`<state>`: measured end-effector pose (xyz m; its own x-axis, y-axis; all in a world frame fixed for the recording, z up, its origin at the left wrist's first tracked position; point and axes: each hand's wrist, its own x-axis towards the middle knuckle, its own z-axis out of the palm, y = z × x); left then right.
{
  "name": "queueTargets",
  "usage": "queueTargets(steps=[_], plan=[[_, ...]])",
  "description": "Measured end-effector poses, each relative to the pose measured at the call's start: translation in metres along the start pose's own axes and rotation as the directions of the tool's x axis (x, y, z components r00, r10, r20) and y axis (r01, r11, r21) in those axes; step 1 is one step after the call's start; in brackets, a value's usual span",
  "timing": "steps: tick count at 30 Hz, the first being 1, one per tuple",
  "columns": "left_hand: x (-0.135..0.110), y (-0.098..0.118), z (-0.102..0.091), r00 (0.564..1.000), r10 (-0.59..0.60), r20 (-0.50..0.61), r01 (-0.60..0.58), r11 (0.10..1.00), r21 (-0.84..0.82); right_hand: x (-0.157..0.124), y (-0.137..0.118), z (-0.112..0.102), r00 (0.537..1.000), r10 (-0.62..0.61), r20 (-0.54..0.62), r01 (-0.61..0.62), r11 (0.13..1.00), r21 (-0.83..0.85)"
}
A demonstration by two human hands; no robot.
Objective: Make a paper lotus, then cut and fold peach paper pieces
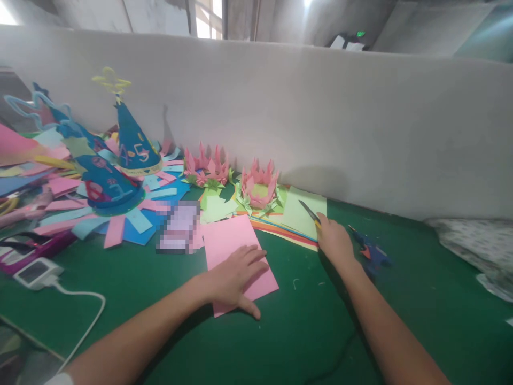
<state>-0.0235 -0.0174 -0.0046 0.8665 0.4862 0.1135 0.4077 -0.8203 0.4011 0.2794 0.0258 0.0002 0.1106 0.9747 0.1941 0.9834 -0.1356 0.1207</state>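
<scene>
My left hand [240, 272] lies flat with spread fingers on a pink sheet of paper [224, 238] on the green table. Fingers of my right hand [334, 238] are wrapped round a pair of scissors [309, 212]; dark blades and a bit of yellow show, while my hand hides most of the handles. The scissors point up and left, over a pale green sheet [304, 203] on a stack of coloured sheets [280, 229]. Just right of that hand lies a blue tool with an orange part [372, 252], probably a glue gun.
Two pink-and-green paper lotus crowns [259, 184] stand by the white partition [320, 117]. Blue cone hats [134, 141] and paper strips crowd the left side. A pixelated phone-like object [179, 227] and a white charger with cable [39, 272] lie nearer. Patterned cloth [476, 246] is at right.
</scene>
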Motion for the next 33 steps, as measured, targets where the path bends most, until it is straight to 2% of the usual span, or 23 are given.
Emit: queueTargets(steps=[2,5,8,11,15,19,21,24,28,33], plan=[[-0.005,-0.003,0.002,0.999,-0.004,0.054,0.003,1.000,0.001,-0.006,-0.002,-0.010,1.000,0.011,-0.018,-0.011,0.999,0.053],[-0.006,-0.007,0.005,0.996,-0.055,0.073,0.055,0.998,0.005,-0.025,-0.004,-0.027,1.000,-0.007,0.007,0.004,0.949,0.314],[-0.005,-0.008,0.003,0.990,-0.132,0.042,0.133,0.991,0.002,-0.050,-0.005,-0.034,0.978,-0.180,0.107,0.084,0.804,0.589],[-0.003,-0.008,-0.003,0.982,-0.187,-0.011,0.187,0.982,-0.037,-0.069,-0.007,-0.032,0.939,-0.288,0.188,0.066,0.689,0.722],[-0.001,-0.007,-0.009,0.976,-0.201,-0.078,0.191,0.974,-0.120,-0.079,-0.009,-0.030,0.887,-0.421,0.189,0.145,0.643,0.752],[-0.002,-0.011,-0.014,0.972,-0.226,-0.066,0.207,0.954,-0.217,-0.080,-0.008,-0.034,0.818,-0.546,0.180,0.228,0.596,0.770],[-0.003,-0.014,-0.015,0.974,-0.215,-0.063,0.196,0.954,-0.229,-0.079,-0.007,-0.036,0.789,-0.590,0.171,0.261,0.574,0.776],[-0.004,-0.019,-0.015,0.980,-0.183,-0.083,0.163,0.965,-0.205,-0.080,-0.004,-0.037,0.748,-0.640,0.179,0.328,0.590,0.738],[-0.001,-0.026,-0.010,0.969,-0.200,-0.144,0.187,0.977,-0.097,-0.084,0.005,-0.038,0.726,-0.656,0.205,0.389,0.638,0.664],[0.003,-0.031,-0.001,0.983,-0.115,-0.140,0.126,0.990,0.067,-0.087,0.014,-0.036,0.739,-0.640,0.212,0.419,0.682,0.600]])
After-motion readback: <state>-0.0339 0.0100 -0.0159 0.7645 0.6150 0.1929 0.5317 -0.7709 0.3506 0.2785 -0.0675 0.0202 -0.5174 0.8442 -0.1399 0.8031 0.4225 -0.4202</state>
